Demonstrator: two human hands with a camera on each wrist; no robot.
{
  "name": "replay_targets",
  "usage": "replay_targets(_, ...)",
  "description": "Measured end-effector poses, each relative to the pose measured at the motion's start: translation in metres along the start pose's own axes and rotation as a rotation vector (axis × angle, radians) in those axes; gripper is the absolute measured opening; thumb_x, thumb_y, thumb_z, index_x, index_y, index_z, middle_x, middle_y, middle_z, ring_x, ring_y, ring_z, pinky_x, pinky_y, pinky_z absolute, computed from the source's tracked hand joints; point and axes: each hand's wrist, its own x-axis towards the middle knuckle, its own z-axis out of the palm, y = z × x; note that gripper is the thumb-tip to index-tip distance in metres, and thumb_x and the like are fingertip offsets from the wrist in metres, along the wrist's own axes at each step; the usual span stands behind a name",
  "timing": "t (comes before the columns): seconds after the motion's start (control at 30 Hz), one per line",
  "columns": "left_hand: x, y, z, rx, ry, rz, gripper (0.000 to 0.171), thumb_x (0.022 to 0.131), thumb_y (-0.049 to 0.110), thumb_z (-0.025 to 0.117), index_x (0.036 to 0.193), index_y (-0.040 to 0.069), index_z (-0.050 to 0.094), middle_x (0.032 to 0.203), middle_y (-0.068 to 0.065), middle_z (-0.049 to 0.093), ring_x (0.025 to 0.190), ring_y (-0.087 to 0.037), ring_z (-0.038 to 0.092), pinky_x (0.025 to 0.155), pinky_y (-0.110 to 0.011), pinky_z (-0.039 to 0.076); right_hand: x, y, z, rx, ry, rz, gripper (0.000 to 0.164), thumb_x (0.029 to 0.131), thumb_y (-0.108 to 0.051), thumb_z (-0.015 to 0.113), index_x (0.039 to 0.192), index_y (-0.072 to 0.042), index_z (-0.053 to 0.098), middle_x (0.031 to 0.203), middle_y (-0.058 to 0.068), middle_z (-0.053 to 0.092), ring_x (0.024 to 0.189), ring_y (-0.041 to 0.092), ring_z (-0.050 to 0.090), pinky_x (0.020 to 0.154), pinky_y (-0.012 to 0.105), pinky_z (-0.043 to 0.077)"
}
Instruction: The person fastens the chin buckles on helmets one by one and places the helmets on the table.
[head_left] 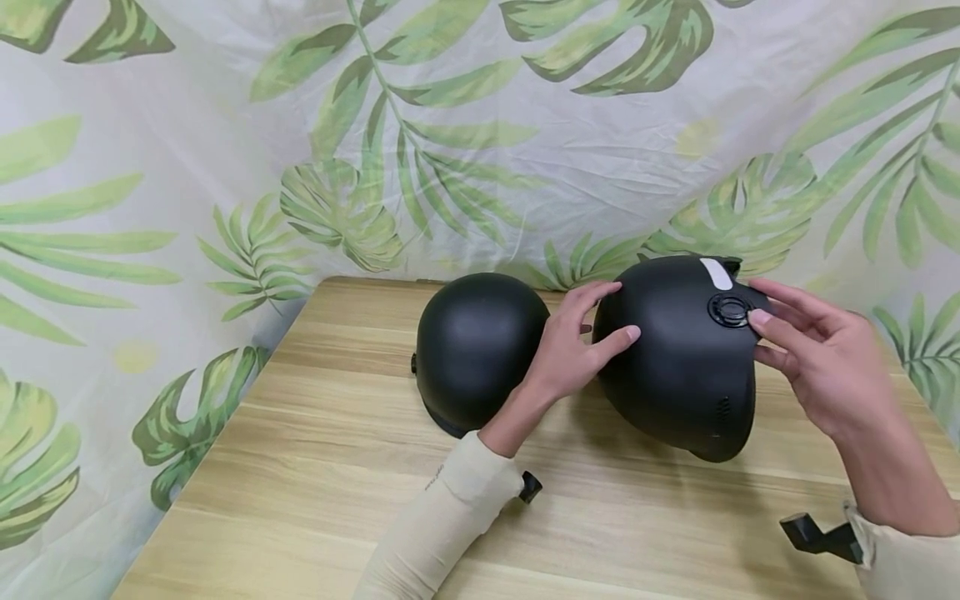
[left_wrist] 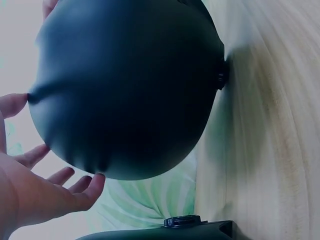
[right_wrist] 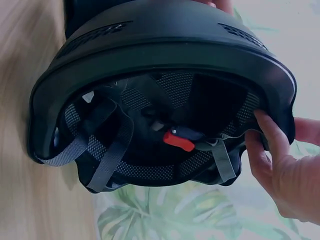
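Note:
A black helmet [head_left: 667, 358] is tilted between my two hands, its dome toward my left hand [head_left: 566, 342]. The spread thumb and fingers of that hand touch the dome, as the left wrist view also shows. My right hand [head_left: 832, 358] grips the rim beside a round side knob [head_left: 729, 310], thumb outside and fingers inside. In the right wrist view the helmet's hollow faces the camera, showing grey straps [right_wrist: 112, 157], mesh padding [right_wrist: 145, 172] and a red buckle part [right_wrist: 178, 142]. Whether the helmet touches the table cannot be told.
A second black helmet [head_left: 480, 350] sits dome up on the wooden table [head_left: 300, 483], just left of my left hand. Behind the table hangs a leaf-print cloth [head_left: 450, 192]. Black brackets [head_left: 817, 537] stick out at both wrists.

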Motion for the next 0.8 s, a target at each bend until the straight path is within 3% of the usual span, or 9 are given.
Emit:
replay_targets(0.17,0.0,-0.004,0.002,-0.018,-0.02,-0.034,0.063,0.098,0.034,0.077,0.155,0.019,0.054,0.157,-0.003,0.051,0.14,-0.027,0.054,0.104,-0.051,0.055,-0.005,0.003,-0.008,0.054,0.012,-0.036,0.043,0.101,0.017,0.054,0.139,0.001,0.067,0.116,0.012,0.077,0.091,0.018,0.078,0.068,0.027,0.063)
replay_targets(0.33,0.0,-0.008,0.006,-0.004,-0.065,-0.094,0.074,0.099,0.043,0.073,0.163,0.022,0.043,0.163,0.001,0.045,0.143,-0.025,0.051,0.113,-0.044,0.049,-0.006,0.005,-0.011,0.091,0.004,-0.046,0.042,0.102,0.017,0.052,0.14,0.004,0.066,0.119,0.014,0.076,0.09,0.02,0.078,0.066,0.026,0.063)
replay_targets(0.6,-0.003,-0.006,0.006,0.008,-0.052,-0.025,0.074,0.098,0.043,0.074,0.163,0.028,0.042,0.165,0.005,0.042,0.151,-0.013,0.041,0.12,-0.041,0.041,-0.005,0.008,-0.021,0.263,-0.053,-0.031,0.042,0.105,0.019,0.042,0.139,0.007,0.065,0.124,0.018,0.074,0.097,0.026,0.079,0.071,0.032,0.064)
replay_targets(0.8,-0.003,-0.005,0.003,0.015,-0.021,-0.019,0.072,0.097,0.04,0.077,0.16,0.027,0.047,0.163,0.006,0.046,0.151,-0.01,0.041,0.119,-0.039,0.042,-0.002,0.008,-0.028,0.346,-0.091,0.022,0.043,0.107,0.017,0.037,0.138,0.008,0.064,0.123,0.019,0.073,0.098,0.029,0.078,0.074,0.035,0.064)
